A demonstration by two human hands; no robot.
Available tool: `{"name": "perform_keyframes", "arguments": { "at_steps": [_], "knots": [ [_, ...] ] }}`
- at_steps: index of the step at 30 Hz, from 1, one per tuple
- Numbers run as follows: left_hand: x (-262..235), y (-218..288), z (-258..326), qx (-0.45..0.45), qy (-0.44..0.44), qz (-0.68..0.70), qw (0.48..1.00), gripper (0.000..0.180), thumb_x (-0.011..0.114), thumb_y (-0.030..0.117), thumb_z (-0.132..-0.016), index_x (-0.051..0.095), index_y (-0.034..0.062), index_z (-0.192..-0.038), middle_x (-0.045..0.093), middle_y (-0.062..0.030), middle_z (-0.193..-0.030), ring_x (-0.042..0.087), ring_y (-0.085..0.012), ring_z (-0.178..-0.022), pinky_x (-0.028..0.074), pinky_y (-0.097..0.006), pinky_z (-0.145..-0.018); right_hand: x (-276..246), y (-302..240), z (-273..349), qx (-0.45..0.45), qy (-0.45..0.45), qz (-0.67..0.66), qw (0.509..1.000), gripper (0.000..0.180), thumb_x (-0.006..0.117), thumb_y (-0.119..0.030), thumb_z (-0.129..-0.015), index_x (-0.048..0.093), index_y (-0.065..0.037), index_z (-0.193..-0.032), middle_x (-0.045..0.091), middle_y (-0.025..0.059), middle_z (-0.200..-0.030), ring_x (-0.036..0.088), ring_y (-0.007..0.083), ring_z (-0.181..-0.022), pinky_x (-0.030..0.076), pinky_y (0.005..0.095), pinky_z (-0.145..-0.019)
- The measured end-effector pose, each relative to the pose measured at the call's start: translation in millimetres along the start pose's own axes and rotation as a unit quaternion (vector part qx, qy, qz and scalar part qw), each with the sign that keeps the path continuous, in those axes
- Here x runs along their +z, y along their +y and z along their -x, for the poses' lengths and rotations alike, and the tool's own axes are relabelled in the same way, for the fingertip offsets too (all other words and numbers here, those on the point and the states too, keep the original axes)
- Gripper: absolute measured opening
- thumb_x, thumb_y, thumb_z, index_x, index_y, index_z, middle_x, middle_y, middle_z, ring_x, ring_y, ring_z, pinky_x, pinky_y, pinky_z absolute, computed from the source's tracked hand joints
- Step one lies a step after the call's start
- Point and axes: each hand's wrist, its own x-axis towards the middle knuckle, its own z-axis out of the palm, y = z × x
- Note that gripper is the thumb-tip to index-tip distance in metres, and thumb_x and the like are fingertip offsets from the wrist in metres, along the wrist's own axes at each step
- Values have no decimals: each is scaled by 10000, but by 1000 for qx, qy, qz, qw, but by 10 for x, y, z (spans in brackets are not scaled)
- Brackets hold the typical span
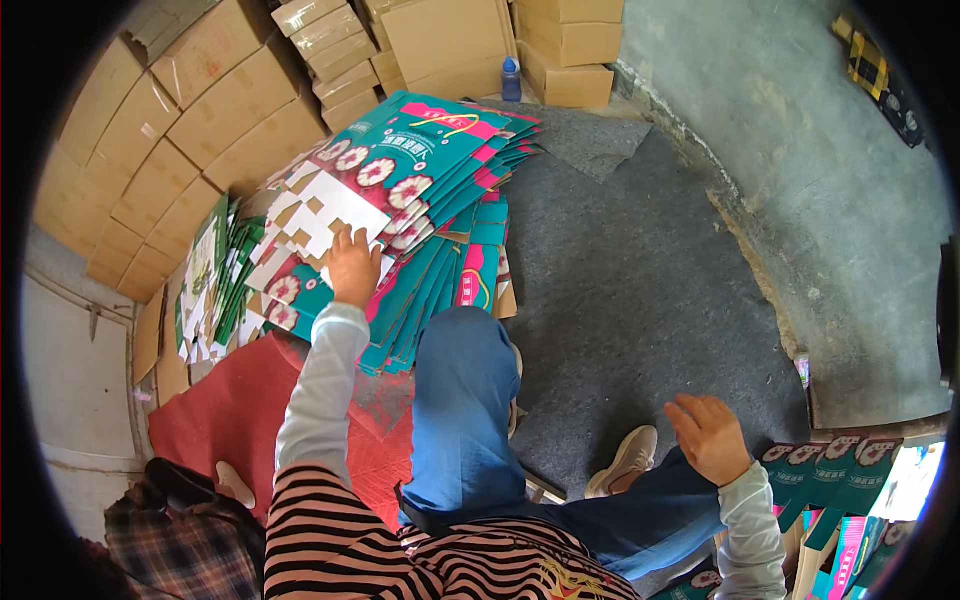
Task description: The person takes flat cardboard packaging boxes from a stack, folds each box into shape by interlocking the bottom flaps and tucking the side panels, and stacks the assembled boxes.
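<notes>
My left hand (355, 268) rests, fingers spread, on the near edge of white die-cut card pieces (335, 208) with notched, brown-edged cutouts. Those pieces lie on a large fanned stack of teal printed flat cartons (440, 145), decorated with pink bands and white-and-dark-red round shapes. Over my right thigh hovers my right hand (708, 435), its fingers loosely bent and apart, with nothing seen in it. Close to it, at the lower right, stand more teal printed cartons (835, 480), partly cut off by the picture's rim.
Brown cardboard boxes (190, 130) are piled along the far left, with a blue bottle (511, 80) beside others at the back. Green-and-white flat sheets (222, 275) lean left of the stack. Red matting (235, 400) covers floor at left; a grey wall (800, 200) curves along the right.
</notes>
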Motion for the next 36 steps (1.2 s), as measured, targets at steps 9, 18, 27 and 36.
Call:
{"name": "perform_keyframes", "arguments": {
  "at_steps": [9,18,27,36],
  "knots": [
    [977,3,-674,60,-147,-160,974,303,522,139,-799,538,16,-1076,592,-158,-988,569,-319,-984,460,-436,-789,210,137,165,97,-79,15,992,214,608,-78,-732,591,-50,-943,589,88,-780,590,277,-701,476,377,-642],
    [708,224,-764,260,23,-80,962,54,563,101,-692,595,68,-720,580,-94,-665,610,-240,-628,476,-345,-526,33,-91,-462,53,-24,29,998,247,619,-74,-735,587,-53,-979,592,83,-842,589,268,-745,479,369,-661],
    [-1080,1655,178,364,54,-82,926,160,539,143,-628,575,7,-705,521,-101,-623,529,-197,-581,370,-318,-499,173,-403,-2093,-15,141,41,989,548,664,-124,-713,499,-86,-1234,454,160,-1283,455,341,-1163,393,406,-951],
    [-2164,2158,501,525,202,260,785,235,608,138,-722,638,-10,-903,628,-185,-898,626,-261,-740,496,-357,-667,576,-359,-1512,32,397,-235,887,420,640,-152,-712,601,14,-1095,599,192,-1112,569,360,-1035,436,401,-921]
  ]
}}
